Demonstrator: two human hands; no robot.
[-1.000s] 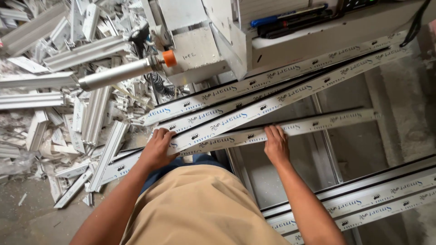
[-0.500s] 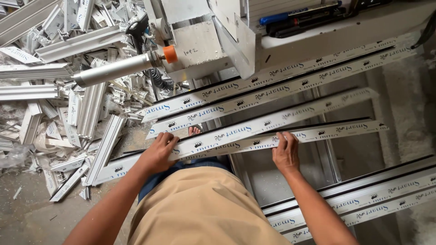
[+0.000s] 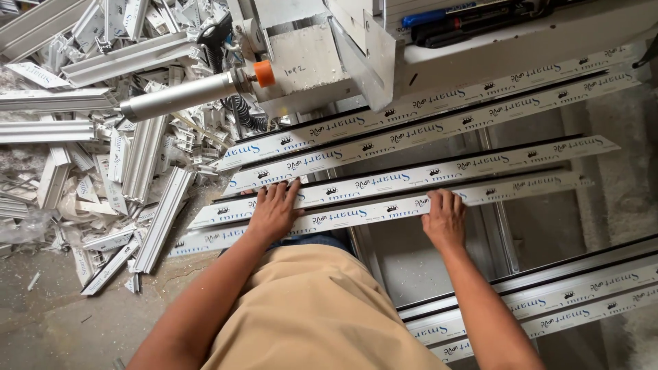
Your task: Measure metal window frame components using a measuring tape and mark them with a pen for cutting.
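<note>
The head view looks straight down on two bare forearms reaching over a row of long white window-frame profiles laid side by side across a metal support frame (image 3: 495,226) below a cutting machine (image 3: 322,62). The nearest profile (image 3: 356,216) lies directly under both hands, its long axis running from lower left to upper right across the picture, almost square to the forearms. The left hand (image 3: 274,212) rests flat near the profile's left part, its fingers (image 3: 279,193) spread apart and stretched forward so the tips reach onto the next profile (image 3: 425,175) just behind; they clamp on nothing. The right hand (image 3: 444,219) sits further along the same profile, palm down, fingers (image 3: 445,200) loosely together and curled over its far edge, pressing rather than gripping as far as can be seen. Both hands touch the profile, neither nearer than the other. Both arms are extended forward from the body with wrists fairly straight. More profiles (image 3: 439,127) lie parallel closer to the machine, a further pair (image 3: 548,301) lies at lower right, and a heap of white offcuts (image 3: 110,157) covers the floor to the left beside a metal cylinder (image 3: 185,96) with an orange collar.
</note>
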